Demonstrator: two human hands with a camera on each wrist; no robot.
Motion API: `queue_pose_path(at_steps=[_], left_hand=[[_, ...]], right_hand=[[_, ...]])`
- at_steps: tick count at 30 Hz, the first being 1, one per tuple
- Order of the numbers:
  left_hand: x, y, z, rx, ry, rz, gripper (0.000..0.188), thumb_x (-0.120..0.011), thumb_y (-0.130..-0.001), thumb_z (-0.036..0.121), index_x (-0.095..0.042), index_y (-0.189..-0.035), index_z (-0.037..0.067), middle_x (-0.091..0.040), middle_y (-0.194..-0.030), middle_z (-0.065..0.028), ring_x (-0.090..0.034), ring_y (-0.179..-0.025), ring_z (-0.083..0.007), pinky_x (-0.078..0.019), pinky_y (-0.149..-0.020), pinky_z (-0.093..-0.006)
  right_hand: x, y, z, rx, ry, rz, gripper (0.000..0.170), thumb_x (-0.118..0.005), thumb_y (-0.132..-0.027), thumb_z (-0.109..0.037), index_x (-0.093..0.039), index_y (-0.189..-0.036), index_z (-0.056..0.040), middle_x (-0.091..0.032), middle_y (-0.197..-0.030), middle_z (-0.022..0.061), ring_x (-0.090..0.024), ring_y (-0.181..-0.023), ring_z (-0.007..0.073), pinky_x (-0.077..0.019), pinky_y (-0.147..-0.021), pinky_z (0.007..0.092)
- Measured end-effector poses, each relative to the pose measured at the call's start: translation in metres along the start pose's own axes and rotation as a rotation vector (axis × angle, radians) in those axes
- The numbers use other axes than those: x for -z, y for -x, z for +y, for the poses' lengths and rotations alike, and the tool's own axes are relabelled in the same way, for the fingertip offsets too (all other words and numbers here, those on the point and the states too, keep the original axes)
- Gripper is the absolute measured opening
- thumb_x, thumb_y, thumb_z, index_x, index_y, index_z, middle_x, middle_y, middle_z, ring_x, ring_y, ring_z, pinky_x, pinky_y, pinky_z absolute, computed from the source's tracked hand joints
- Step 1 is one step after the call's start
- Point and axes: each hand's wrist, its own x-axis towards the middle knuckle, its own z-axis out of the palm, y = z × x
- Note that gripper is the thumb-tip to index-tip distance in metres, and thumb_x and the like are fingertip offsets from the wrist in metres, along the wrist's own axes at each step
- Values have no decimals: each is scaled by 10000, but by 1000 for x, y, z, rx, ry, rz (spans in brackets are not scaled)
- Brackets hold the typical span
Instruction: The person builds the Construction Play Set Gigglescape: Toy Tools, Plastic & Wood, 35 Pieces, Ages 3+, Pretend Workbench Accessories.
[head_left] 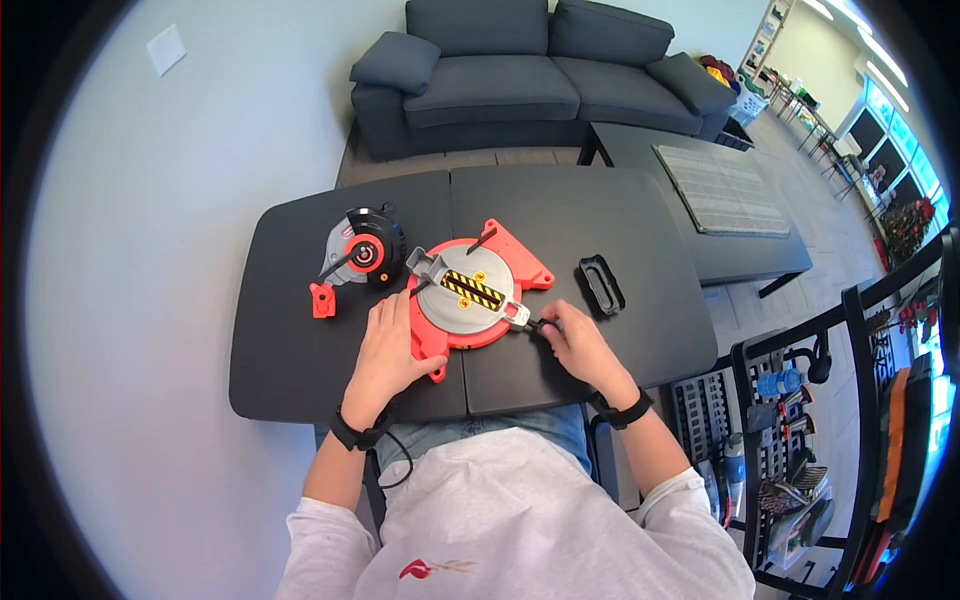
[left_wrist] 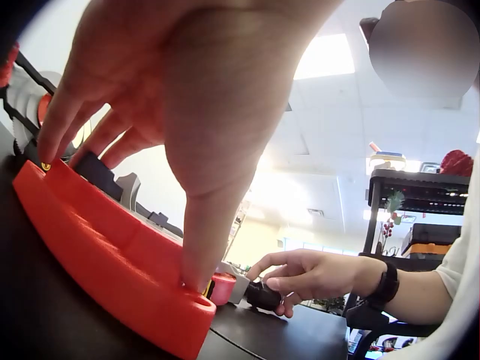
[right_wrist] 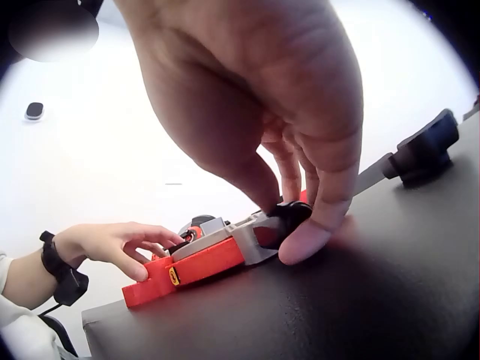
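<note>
A toy mitre saw base [head_left: 522, 257], red with a round grey turntable [head_left: 440, 312] and a striped yellow-black sticker, lies flat on the dark table. My left hand [head_left: 385, 345] rests on the base's left side. Its thumb presses one end of the red edge [left_wrist: 112, 270], while the spread fingers touch farther along it. At the turntable's near right, my right hand [head_left: 580, 345] pinches a black knob [right_wrist: 283, 225] at the end of the grey arm, fingertips close over the tabletop. Left of the base stands a toy saw head [head_left: 368, 253], grey and black with a red centre.
A hollow black oblong piece [head_left: 620, 300] lies on the table [head_left: 600, 220] to the right of the base. Beyond are a low table [head_left: 640, 150] with a grey mat and a dark sofa [head_left: 490, 90]. A black rack [head_left: 740, 380] holding bottles and tools stands close on the right.
</note>
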Motion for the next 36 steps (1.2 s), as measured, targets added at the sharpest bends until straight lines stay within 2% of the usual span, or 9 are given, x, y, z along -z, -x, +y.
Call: queue_pose_path(at_steps=[3, 6, 12, 16, 17, 23, 26, 31, 36], left_hand=[[3, 0, 1, 34, 20, -26, 1155, -975, -661, 324, -379, -1553, -105, -475, -1541, -261, -439, -1426, -433, -406, -1209, -470], [5, -2, 0, 45, 30, -44, 1159, -975, -659, 308, -374, -1565, -92, -465, -1563, -257, -429, -1448, -425, -398, -1219, -470], [4, -2, 0, 20, 23, -34, 1151, -978, -658, 291, -373, -1560, -90, -470, -1553, -256, -429, -1443, -431, -396, -1217, -470], [7, -1, 2, 9, 23, -38, 1154, -985, -648, 278, -373, -1556, -87, -479, -1534, -256, -442, -1419, -439, -403, -1208, -473], [8, -2, 2, 12, 27, -39, 1153, -986, -646, 275, -374, -1554, -86, -480, -1531, -255, -444, -1416, -439, -405, -1205, -474], [11, -2, 6, 33, 57, -58, 1166, -1000, -632, 254, -365, -1549, -85, -473, -1519, -260, -432, -1413, -442, -407, -1203, -481], [9, -2, 6, 41, 57, -56, 1163, -999, -630, 255, -372, -1551, -78, -472, -1525, -258, -443, -1401, -441, -415, -1195, -481], [7, -1, 3, 24, 42, -35, 1147, -995, -631, 268, -392, -1543, -80, -483, -1527, -251, -469, -1370, -435, -429, -1178, -479], [9, 0, 3, 3, 43, -31, 1152, -994, -627, 271, -391, -1543, -83, -484, -1523, -255, -457, -1391, -439, -418, -1186, -480]], right_hand=[[10, 3, -40, -144, 9, -33, 361, -818, -919, -104, -584, -1180, -18, -650, -1031, 141, -684, -803, 260, -578, -705, 377], [2, 2, -20, -37, 135, 30, 410, -862, -876, -122, -601, -1178, -29, -655, -1045, 136, -686, -794, 278, -579, -704, 367], [3, 5, -22, -78, -2, 48, 353, -825, -908, -137, -623, -1182, -40, -670, -1070, 159, -702, -833, 339, -585, -734, 419], [-6, 9, -12, 38, 142, 89, 353, -813, -929, -170, -613, -1182, -26, -632, -1132, 188, -709, -815, 351, -590, -752, 427], [-2, 8, -26, -79, 94, 33, 382, -825, -915, -179, -603, -1185, -24, -585, -1188, 180, -709, -822, 345, -589, -762, 437], [2, 7, -30, -121, 180, -46, 414, -816, -905, -150, -586, -1229, -35, -601, -1178, 194, -685, -1022, 442, -585, -865, 515], [1, 8, -30, -64, 35, 38, 397, -794, -927, -160, -592, -1244, -35, -623, -1157, 191, -686, -1019, 434, -585, -868, 515], [-1, 9, -38, -120, 117, 8, 423, -845, -894, -188, -618, -1223, -45, -624, -1139, 163, -710, -849, 347, -596, -774, 440], [-7, 10, -24, -56, 191, 72, 412, -845, -897, -194, -629, -1207, -29, -663, -1062, 165, -718, -831, 358, -592, -745, 434]])
